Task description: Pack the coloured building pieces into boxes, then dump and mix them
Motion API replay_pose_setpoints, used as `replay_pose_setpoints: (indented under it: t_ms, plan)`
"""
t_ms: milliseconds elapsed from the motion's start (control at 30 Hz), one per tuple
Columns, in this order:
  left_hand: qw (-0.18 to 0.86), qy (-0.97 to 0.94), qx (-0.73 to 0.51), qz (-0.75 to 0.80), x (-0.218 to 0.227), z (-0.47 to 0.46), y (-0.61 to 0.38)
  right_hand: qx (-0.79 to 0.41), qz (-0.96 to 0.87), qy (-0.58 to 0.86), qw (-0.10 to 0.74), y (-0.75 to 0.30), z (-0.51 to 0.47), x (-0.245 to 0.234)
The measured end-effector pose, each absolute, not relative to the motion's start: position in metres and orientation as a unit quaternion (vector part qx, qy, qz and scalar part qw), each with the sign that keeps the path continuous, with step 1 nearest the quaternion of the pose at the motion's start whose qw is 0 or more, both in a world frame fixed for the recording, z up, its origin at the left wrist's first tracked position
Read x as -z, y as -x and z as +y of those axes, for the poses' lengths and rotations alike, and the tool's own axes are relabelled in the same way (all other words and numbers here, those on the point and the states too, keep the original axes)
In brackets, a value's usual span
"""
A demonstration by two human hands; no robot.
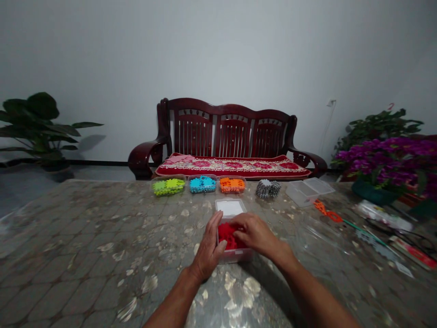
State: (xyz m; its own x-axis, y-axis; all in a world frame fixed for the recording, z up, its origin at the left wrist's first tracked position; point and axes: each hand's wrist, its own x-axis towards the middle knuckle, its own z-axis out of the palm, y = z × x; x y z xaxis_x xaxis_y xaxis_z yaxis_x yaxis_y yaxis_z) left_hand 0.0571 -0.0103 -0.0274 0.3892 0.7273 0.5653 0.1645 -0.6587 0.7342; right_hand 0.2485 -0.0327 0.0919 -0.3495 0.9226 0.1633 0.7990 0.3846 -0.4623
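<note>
A clear plastic box point(235, 256) stands on the table in front of me, its lid point(230, 207) folded back on the far side. Red plastic pieces point(226, 233) fill it. My left hand point(209, 248) grips the box along its left side, with the thumb over the near rim. From the right, my right hand point(255, 231) reaches over the box, its curled fingers closed among the red pieces. Those fingers hide part of the contents. Beyond the box stand tubs of green pieces point(169, 186), blue pieces point(202, 184) and orange pieces point(232, 185).
Grey pieces point(268, 188) sit stacked right of the tubs, beside an open clear box point(302, 193). An orange-and-green stick point(336, 217), a grey toothed strip point(375, 243) and a flower pot point(372, 192) are on the right. A wooden bench point(232, 132) stands behind the table point(85, 246).
</note>
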Motion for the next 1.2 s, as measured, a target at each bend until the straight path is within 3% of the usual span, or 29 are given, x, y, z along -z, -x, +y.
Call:
replay_pose_setpoints:
  t_ms: [200,433,633,767,867,1200]
  plan:
    - [0.293,-0.780,-0.473,0.288,0.026,-0.010,-0.056,-0.143,-0.802,0.531,0.232,-0.255,-0.035,-0.084]
    - [0.288,-0.784,-0.469,0.288,0.026,-0.011,-0.056,-0.128,-0.727,0.549,0.393,-0.278,-0.043,-0.059]
    - [0.292,-0.782,-0.458,0.306,0.019,-0.014,-0.056,-0.129,-0.749,0.508,0.406,-0.280,-0.052,-0.049]
    - [0.273,-0.783,-0.469,0.303,0.015,-0.018,-0.053,-0.141,-0.638,0.557,0.513,-0.286,-0.046,-0.026]
    - [0.255,-0.790,-0.472,0.296,0.014,-0.020,-0.052,-0.190,-0.534,0.593,0.571,-0.290,-0.043,-0.004]
    - [0.262,-0.784,-0.462,0.320,0.014,-0.019,-0.055,-0.362,-0.452,0.554,0.599,-0.279,-0.043,0.013]
